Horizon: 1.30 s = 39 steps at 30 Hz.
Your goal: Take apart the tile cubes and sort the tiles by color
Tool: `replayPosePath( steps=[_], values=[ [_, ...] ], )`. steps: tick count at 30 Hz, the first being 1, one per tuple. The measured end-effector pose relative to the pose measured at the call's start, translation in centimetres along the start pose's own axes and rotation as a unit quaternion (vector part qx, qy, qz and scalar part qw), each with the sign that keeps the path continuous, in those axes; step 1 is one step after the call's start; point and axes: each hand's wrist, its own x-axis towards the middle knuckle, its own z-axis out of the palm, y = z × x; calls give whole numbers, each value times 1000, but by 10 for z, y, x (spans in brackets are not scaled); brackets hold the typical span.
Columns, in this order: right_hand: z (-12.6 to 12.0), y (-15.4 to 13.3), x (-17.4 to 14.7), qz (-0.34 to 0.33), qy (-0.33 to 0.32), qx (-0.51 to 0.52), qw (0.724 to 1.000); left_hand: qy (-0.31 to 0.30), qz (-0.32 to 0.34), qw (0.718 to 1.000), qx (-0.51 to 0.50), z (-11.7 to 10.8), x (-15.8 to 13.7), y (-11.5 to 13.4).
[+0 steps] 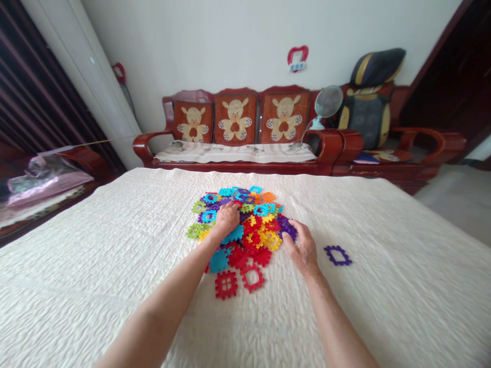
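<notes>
A heap of toothed plastic interlocking tiles in red, yellow, blue, green, orange and purple (253,237) lies on the bed-like quilted cover. My left hand (229,219) rests on the upper middle of the heap, its fingers curled down among the tiles; what they pinch is hidden. At the heap's right edge, my right hand (306,248) has its thumb and fingers around purple interlocking tiles (286,227). Two red tiles, one a window shape (226,284) and one with a round opening (252,277), lie at the near side. A single purple frame tile (338,255) lies apart, right of my right hand.
The cream quilted cover (115,245) spreads beneath everything. Beyond its far edge stands a wooden sofa (233,165) with bear cushions (235,120). A small fan (328,102) and a chair with a massage pad (364,120) are at the right.
</notes>
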Motion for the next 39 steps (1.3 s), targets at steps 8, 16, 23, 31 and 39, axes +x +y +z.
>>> replayPosePath(
  steps=[8, 16, 23, 31, 39],
  values=[
    [-1, 0, 0, -6, -9, 5, 1000, 25, -16, 999, 22, -11, 18, 15],
    [-2, -5, 0, 6, -9, 7, 1000, 8, -76, 997, 17, 10, 57, 44],
    [-1, -6, 0, 22, -7, 16, 1000, -10, -111, 994, 18, 10, 67, 43],
    [-2, -7, -1, 23, -5, 19, 1000, 26, -96, 994, 38, 4, 90, 27],
    [-1, -7, -1, 15, -3, 20, 1000, -25, -99, 992, 80, 15, 111, 25]
  ],
)
